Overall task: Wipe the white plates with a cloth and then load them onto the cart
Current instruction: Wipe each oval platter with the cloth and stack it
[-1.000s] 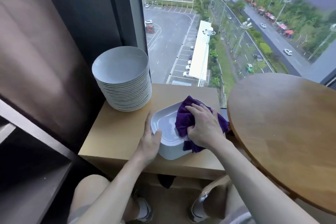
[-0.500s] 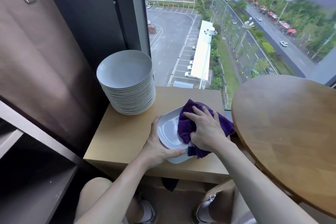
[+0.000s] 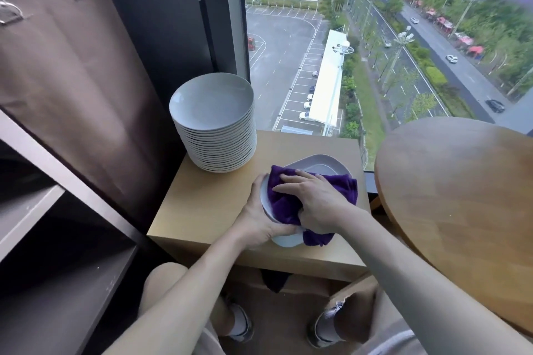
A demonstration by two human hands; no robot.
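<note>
**Cloth swept to the plate's left side**

Since half a second ago the purple cloth (image 3: 284,204) and the right hand (image 3: 315,202) on it have slid left across the square plate (image 3: 320,164). They now cover its left and near parts and leave the far right of the well bare.

The right hand's fingers (image 3: 288,186) lie spread and nearly straight, pressing the plush, crumpled cloth flat, and a fold hangs over the plate's near rim. The left hand (image 3: 259,220) grips the plate's near-left rim, fingers curled round the edge and thumb along the near side. The plate is glossy white with rounded corners and a shallow well. It sits at the near right of the counter (image 3: 207,210), close to the front edge, and looks slightly tipped, though the hands hide its underside.

The counter is a pale, matte wood-grain rectangle. At its far left corner stands a tall stack of plates (image 3: 215,135), round, white and smooth, well apart from the square one. Just beside the counter's right edge is a round table (image 3: 461,196) of warm grained wood. A brown curtain (image 3: 72,81) hangs to the left, with a dark shelf (image 3: 57,297) below it.
</note>
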